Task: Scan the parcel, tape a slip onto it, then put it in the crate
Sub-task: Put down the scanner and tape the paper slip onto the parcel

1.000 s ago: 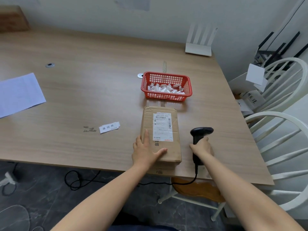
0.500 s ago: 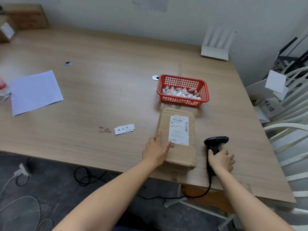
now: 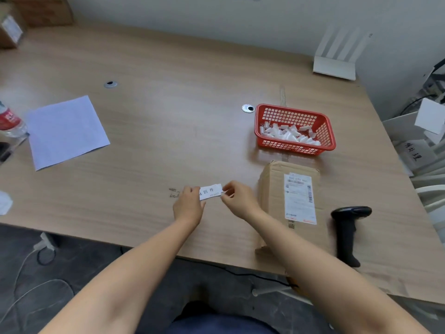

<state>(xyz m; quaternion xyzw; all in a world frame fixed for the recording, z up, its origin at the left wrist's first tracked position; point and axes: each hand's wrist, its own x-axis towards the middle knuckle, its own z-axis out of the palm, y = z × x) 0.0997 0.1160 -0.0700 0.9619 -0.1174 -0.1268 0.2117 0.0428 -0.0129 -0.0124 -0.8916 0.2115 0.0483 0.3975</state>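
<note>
A brown cardboard parcel (image 3: 273, 189) with a white shipping label (image 3: 299, 198) lies near the table's front edge. A small white paper slip (image 3: 210, 192) with handwritten characters lies on the table to the left of the parcel. My left hand (image 3: 189, 204) rests on the slip's left end, fingers pinching it. My right hand (image 3: 237, 200) pinches the slip's right end. A black handheld scanner (image 3: 346, 227) stands by itself on the table to the right of the parcel.
A red mesh basket (image 3: 295, 147) holding several white pieces stands behind the parcel. A sheet of paper (image 3: 65, 131) and a water bottle (image 3: 10, 122) lie at the left. A white router (image 3: 336, 66) sits at the back right. White chairs (image 3: 431, 189) flank the right side.
My right hand let go of the scanner, which now stands alone. My left hand left the parcel. Both hands moved left onto the paper slip. The view has shifted left.
</note>
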